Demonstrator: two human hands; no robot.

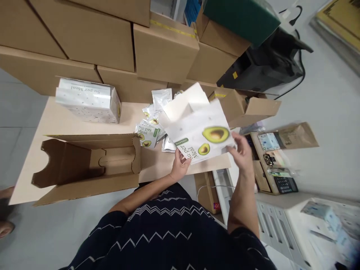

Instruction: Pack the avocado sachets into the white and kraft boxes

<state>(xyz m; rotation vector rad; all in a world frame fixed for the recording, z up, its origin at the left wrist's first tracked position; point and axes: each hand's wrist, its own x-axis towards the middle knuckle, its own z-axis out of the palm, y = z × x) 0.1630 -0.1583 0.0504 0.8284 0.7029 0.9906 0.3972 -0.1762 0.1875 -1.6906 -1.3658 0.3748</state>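
A white carton (194,127) printed with avocados and "Su-per Meal" is tilted over the table, its flaps standing open on the far side. My left hand (180,165) pinches its near lower edge. At the right edge, my right hand (241,152) grips the carton between thumb and fingers. Behind and left of it lie several sachets (147,133) with the same avocado print, next to a plain silvery sachet (162,98). An open brown cardboard box (115,161) lies on the table to the left, its inside showing.
Another white printed carton (90,101) stands at the table's back left. Stacked cardboard boxes (165,48) wall off the far side. A black machine (261,63) and a calculator (285,184) are to the right. Part of another person (5,210) shows at the left edge.
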